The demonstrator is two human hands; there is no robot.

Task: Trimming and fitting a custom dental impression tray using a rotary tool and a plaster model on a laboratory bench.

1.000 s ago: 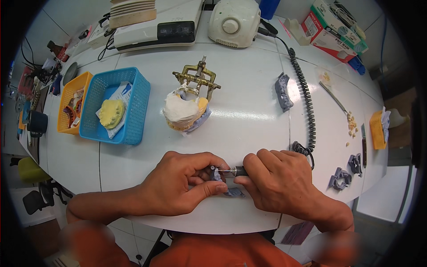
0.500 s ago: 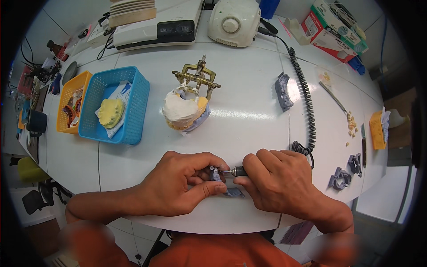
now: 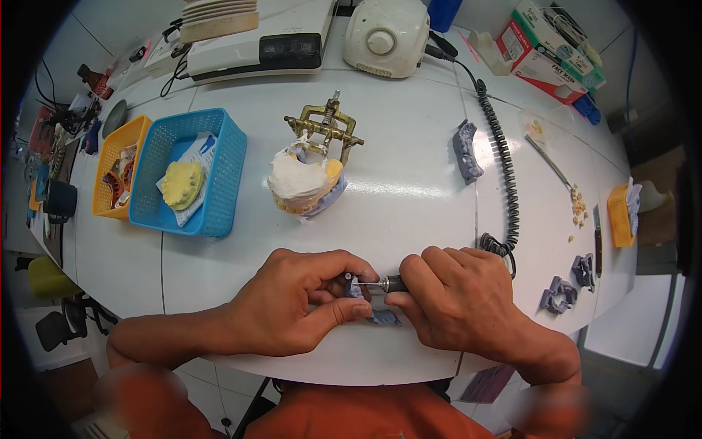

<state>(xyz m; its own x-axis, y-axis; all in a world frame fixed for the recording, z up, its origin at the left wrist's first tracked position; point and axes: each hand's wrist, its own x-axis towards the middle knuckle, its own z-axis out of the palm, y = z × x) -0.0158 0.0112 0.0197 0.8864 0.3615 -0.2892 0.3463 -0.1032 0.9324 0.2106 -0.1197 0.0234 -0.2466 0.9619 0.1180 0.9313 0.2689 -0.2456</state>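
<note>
My left hand (image 3: pixel 300 307) pinches a small blue-grey piece (image 3: pixel 355 288) between thumb and fingers. My right hand (image 3: pixel 457 300) is wrapped round a dark rotary handpiece (image 3: pixel 393 283), its thin bit touching that piece. Just below, more blue-grey material (image 3: pixel 384 317) lies near the tabletop; whether it is joined to the held piece I cannot tell. Beyond my hands stands a brass articulator (image 3: pixel 329 128) bearing a cast topped with white plaster (image 3: pixel 300 179).
Blue basket (image 3: pixel 227 168) and yellow basket (image 3: pixel 106 168) sit left; control box (image 3: pixel 387 36) behind, its coiled cord (image 3: pixel 501 154) running down. Right are blue-grey pieces (image 3: pixel 558 295), tweezer-like tool (image 3: pixel 548 157), small tooth-coloured bits (image 3: pixel 578 205), knife (image 3: pixel 598 245), small yellow basket (image 3: pixel 619 216).
</note>
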